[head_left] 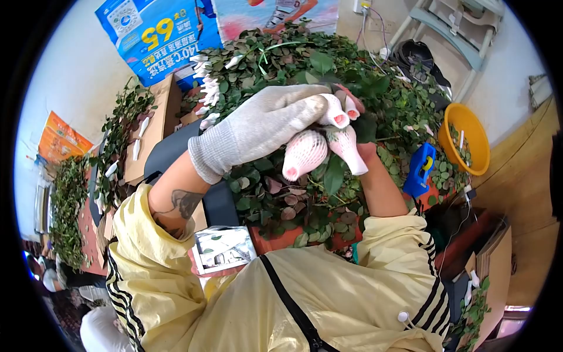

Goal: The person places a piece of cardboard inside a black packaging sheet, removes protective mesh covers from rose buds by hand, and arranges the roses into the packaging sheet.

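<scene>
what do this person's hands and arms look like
The left hand wears a pale grey knit glove with a ribbed cuff; that forearm has a tattoo. The right hand, mostly hidden, shows no glove. The sleeves are pale yellow with black stripes, bunched near the elbows.

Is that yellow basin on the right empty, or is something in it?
Not empty: the yellow basin has leaves and a slim white piece inside.

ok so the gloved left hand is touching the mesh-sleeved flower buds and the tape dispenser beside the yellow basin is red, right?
Not quite: the head view shows that the tape dispenser is blue, not red. It is beside the yellow basin, and the gloved left hand is touching the mesh-sleeved flower buds.
</scene>
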Available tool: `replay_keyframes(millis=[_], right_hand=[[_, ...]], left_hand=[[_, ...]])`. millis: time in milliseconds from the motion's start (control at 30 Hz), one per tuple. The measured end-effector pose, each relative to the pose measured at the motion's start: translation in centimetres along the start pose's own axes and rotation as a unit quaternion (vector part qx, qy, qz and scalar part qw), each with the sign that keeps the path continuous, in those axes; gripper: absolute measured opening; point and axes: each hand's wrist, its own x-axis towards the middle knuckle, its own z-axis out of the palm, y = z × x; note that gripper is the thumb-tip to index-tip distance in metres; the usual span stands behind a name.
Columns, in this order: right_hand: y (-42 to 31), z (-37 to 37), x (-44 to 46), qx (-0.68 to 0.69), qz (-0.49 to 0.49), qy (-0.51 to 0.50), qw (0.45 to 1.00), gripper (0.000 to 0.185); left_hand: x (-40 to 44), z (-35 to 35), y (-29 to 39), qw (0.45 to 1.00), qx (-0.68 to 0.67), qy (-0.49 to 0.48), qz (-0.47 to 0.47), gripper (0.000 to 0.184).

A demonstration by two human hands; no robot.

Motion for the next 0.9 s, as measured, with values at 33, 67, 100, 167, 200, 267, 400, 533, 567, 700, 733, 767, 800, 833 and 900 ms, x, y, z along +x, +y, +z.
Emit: replay_keyframes(millis=[33, 67, 100, 167, 200, 267, 400, 533, 567, 700, 733, 767, 800, 833, 900], right_hand=[[-1.0, 0.0, 0.6, 0.063, -0.023, -0.067, 0.995, 0.044], [-2.0, 0.0, 1.2, 0.128, -0.036, -0.137, 0.982, 0.047], [-4.1, 0.0, 0.9, 0.137, -0.06, -0.145, 0.978, 0.048], [-8.4, 0.1, 0.2, 0.156, -0.106, -0.163, 0.968, 0.051], [-11.7, 0.2, 1.6, 0.132, -0.112, -0.236, 0.956, 0.049], [-13.3, -7.6, 3.2, -0.148, -0.196, 0.306, 0.92, 0.041], [-20.4, -11.1, 1.8, -0.372, -0.283, 0.339, 0.816, 0.042], [-24.0, -10.4, 1.4, -0.511, -0.279, 0.292, 0.759, 0.044], [-24.4, -10.1, 1.7, -0.542, -0.274, 0.28, 0.743, 0.045], [-24.9, -8.3, 2.9, -0.656, -0.246, 0.234, 0.675, 0.047], [-25.1, -7.8, 3.5, -0.681, -0.238, 0.222, 0.656, 0.047], [-25.5, -7.3, 4.5, -0.703, -0.235, 0.208, 0.638, 0.048], [-26.0, -6.8, 5.5, -0.722, -0.234, 0.198, 0.621, 0.048], [-26.8, -6.2, 6.5, -0.739, -0.238, 0.186, 0.603, 0.049], [-29.7, -4.8, 8.6, -0.766, -0.259, 0.17, 0.563, 0.05]], left_hand=[[-0.4, -0.3, 0.5, 1.0, 0.024, -0.007, -0.011, 0.047], [-0.7, -0.9, -0.9, 0.994, 0.097, 0.039, 0.025, 0.047], [-1.5, -1.6, 0.0, 0.999, 0.038, 0.026, -0.007, 0.047], [-4.2, -3.9, 2.3, 0.988, 0.131, 0.079, -0.013, 0.048], [-5.9, -5.1, 3.1, 0.988, 0.112, 0.098, -0.035, 0.048], [-9.8, -7.4, 4.0, 0.979, 0.091, 0.16, -0.084, 0.05], [-19.8, -10.8, 3.7, 0.937, 0.133, 0.29, -0.14, 0.05], [-28.9, -13.8, -0.5, 0.915, -0.01, 0.371, -0.161, 0.056], [-30.5, -14.0, -1.6, 0.91, -0.039, 0.378, -0.164, 0.054], [-37.2, -14.9, -7.7, 0.893, -0.055, 0.378, -0.237, 0.043], [-37.9, -14.1, -8.1, 0.9, -0.04, 0.36, -0.243, 0.043], [-38.3, -13.7, -8.4, 0.901, -0.062, 0.331, -0.274, 0.043], [-39.2, -13.3, -9.2, 0.904, -0.07, 0.31, -0.284, 0.044], [-40.2, -13.2, -10.9, 0.92, -0.108, 0.272, -0.261, 0.044], [-41.8, -12.1, -12.6, 0.914, -0.095, 0.276, -0.283, 0.044]])
